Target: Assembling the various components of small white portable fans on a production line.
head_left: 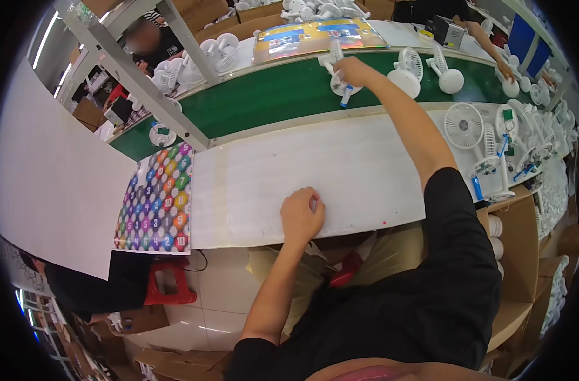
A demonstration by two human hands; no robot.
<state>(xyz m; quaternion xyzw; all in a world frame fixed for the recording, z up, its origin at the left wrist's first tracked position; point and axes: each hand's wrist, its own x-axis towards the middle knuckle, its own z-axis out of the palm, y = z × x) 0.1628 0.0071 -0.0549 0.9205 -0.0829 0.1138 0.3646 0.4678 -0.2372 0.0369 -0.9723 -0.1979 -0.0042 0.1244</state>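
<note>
My right hand [353, 71] reaches far across to the green conveyor belt [270, 95] and grips a small white fan [336, 75] with a blue tab hanging below it. My left hand [301, 214] rests on the white worktop [264, 184] near its front edge, fingers curled in a loose fist; I cannot see anything inside it.
More white fans [407, 70] ride the belt to the right, and several assembled fans [486, 136] crowd the worktop's right end. A colourful hexagon sheet [156, 200] lies at left. A metal frame post [137, 76] crosses the belt. Other people's hands [502, 66] work opposite. Cardboard boxes [518, 254] stand at right.
</note>
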